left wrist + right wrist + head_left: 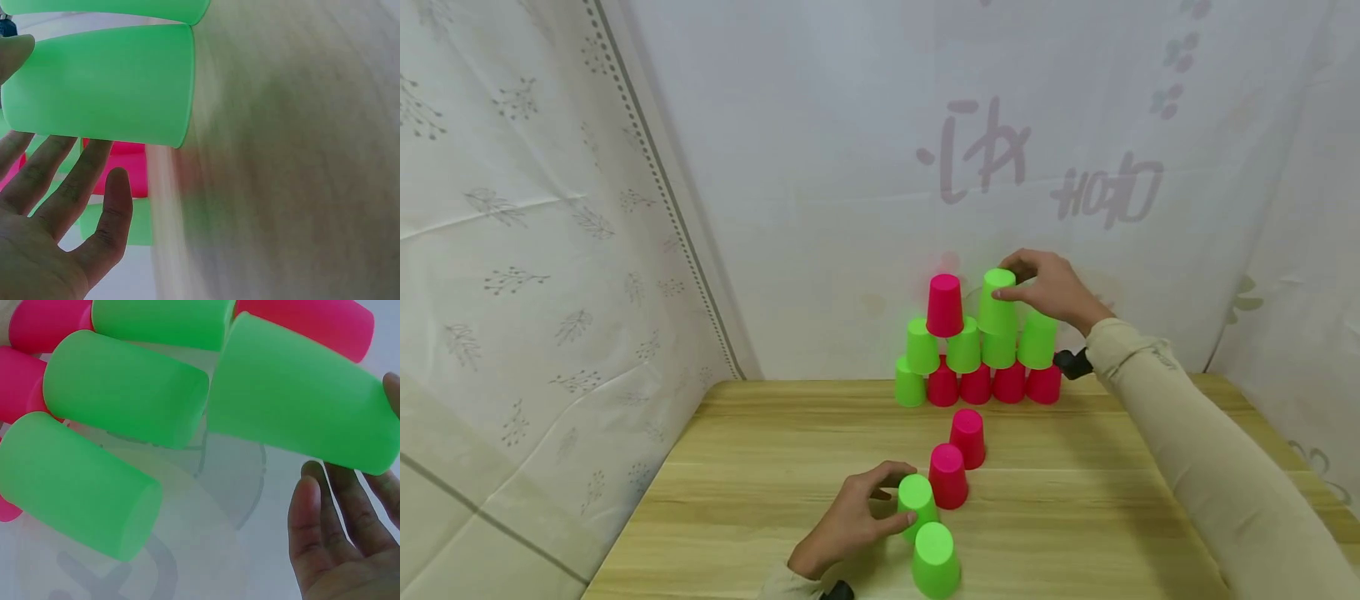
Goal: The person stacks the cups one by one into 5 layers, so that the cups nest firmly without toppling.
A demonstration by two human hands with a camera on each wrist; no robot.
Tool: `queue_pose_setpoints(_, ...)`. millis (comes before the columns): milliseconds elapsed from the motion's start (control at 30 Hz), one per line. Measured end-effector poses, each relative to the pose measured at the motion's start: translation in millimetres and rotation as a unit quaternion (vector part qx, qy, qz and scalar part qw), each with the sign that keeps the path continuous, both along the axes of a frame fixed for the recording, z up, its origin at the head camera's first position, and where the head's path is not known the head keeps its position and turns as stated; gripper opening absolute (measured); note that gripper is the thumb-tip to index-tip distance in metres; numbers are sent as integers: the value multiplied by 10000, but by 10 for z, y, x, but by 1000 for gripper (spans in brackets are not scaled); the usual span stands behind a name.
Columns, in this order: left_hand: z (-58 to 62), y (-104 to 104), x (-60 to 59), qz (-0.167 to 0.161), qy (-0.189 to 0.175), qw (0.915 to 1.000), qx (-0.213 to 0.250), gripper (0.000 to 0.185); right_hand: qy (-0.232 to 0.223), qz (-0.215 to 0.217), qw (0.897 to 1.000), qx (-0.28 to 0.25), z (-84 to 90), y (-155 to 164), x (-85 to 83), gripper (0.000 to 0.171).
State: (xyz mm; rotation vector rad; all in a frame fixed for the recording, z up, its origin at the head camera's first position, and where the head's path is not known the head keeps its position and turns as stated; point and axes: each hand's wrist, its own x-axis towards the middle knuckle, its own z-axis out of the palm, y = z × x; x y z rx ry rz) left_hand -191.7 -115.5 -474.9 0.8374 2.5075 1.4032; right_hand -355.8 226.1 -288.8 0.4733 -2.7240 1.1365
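The right hand (1051,289) pinches the top green cup (997,302) on the third tier of the cup pyramid (977,367) at the far edge of the desk (1075,500). The left hand (857,521) curls round a near green cup (917,502) standing in a loose row. These plastic cups look light, thin-walled and smooth, easily toppled; the upturned base or upper wall seems the best hold. Faded writing on the backdrop (1105,196) is not legible.
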Motion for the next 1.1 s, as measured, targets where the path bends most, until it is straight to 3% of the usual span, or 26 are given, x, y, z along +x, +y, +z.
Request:
queue_pose_setpoints(300, -39, -1, 11, -50, -3, 10000, -1, 46, 83, -81, 9999, -31, -69, -88, -114, 44)
queue_pose_setpoints(733, -17, 14, 7, -30, -23, 10000, -16, 45, -173, -128, 9998, 6, -123, -80, -167, 49)
queue_pose_setpoints(1100, 116, -16, -31, 82, 277, 9995, 107, 45, -340, -68, 9994, -84, -154, -59, -128, 71)
